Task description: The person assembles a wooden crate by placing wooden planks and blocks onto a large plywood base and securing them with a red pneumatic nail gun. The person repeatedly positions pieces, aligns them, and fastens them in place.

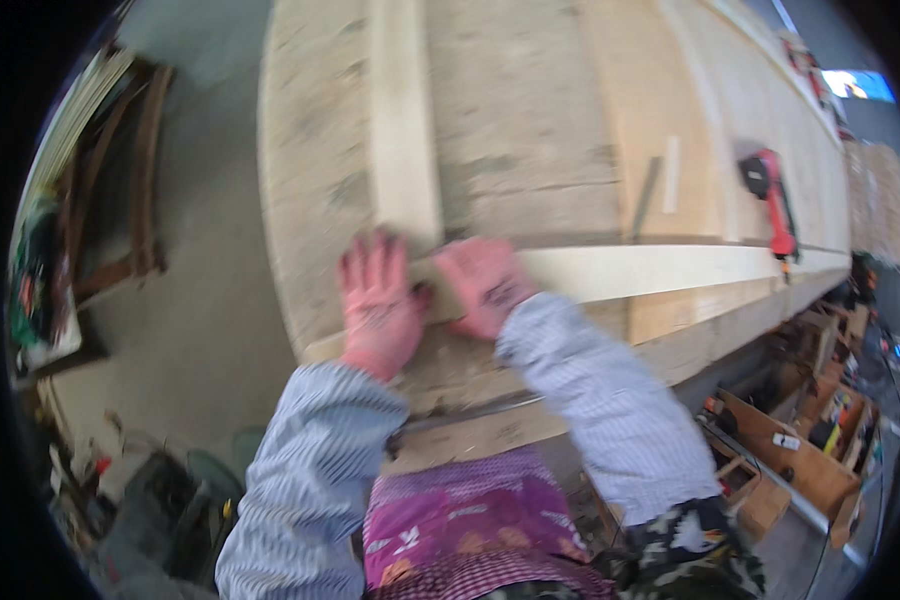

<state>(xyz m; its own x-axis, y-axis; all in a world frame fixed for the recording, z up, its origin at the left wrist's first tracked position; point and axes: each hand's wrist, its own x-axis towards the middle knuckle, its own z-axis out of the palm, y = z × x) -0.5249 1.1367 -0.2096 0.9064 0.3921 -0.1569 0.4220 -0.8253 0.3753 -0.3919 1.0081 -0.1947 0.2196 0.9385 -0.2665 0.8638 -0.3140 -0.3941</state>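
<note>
Both hands wear pink work gloves. My left hand (pixel 380 312) lies with its fingers stretched out at the corner where two pale wooden strips come together. One wooden strip (pixel 402 110) runs away from me across the plank bench top (pixel 520 100); its near end is by my left fingertips. The other wooden strip (pixel 650 272) runs off to the right along the near side. My right hand (pixel 485 285) is closed over its left part, fingers bent and pressed together. Some blur and the glove hide the exact grip.
A red and black power tool (pixel 772 200) lies on the right of the bench, by a thin pale wood piece (pixel 672 175). A wooden toolbox (pixel 785 450) stands low at the right. Brown wooden frames (pixel 142 180) lie on the floor at the left.
</note>
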